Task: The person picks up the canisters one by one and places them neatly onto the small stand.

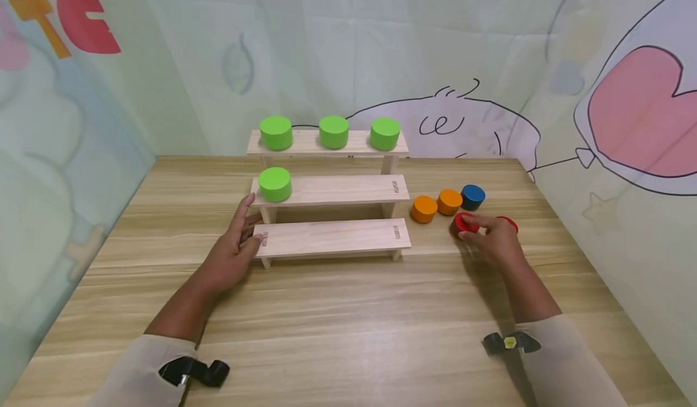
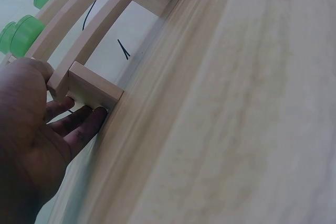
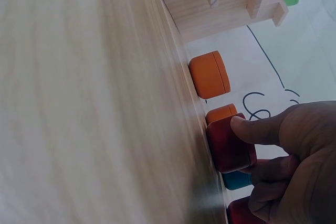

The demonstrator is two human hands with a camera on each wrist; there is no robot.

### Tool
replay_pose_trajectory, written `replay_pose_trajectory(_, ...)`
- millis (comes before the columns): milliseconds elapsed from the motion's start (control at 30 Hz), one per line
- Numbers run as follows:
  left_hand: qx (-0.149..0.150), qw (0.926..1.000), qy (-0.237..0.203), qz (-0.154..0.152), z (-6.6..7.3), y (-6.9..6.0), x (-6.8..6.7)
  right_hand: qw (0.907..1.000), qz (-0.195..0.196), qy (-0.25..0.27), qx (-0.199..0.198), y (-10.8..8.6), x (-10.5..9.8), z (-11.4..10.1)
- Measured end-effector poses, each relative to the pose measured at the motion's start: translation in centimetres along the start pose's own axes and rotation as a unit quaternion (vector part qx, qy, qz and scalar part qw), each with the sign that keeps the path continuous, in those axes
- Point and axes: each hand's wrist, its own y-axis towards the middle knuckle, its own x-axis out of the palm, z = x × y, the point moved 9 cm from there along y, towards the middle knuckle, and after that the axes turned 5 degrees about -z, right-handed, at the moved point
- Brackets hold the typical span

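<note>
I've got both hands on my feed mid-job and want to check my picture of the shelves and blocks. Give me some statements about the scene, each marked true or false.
1. Three green blocks stand on the top shelf. True.
2. The left hand holds an orange block. False: it touches the left end of the wooden stand.
3. The right hand pinches a red block. True.
4. The fourth green block sits on the bottom shelf. False: it is on the middle shelf.
5. The blue block is on the table, right of the stand. True.
</note>
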Motion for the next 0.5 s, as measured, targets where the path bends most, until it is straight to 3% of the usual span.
replay_pose_trajectory(133, 0.000, 1.0000, 0.001, 0.001, 0.00, -0.02, -0.05, 1.0000, 0.008, -0.003, -0.001, 0.05, 0.08, -0.04)
replay_pose_trajectory(500, 0.003, 1.0000, -0.003, -0.001, -0.06, 0.05, 0.04, 0.9969, 0.075, -0.016, -0.016, -0.70, -0.37, -0.56)
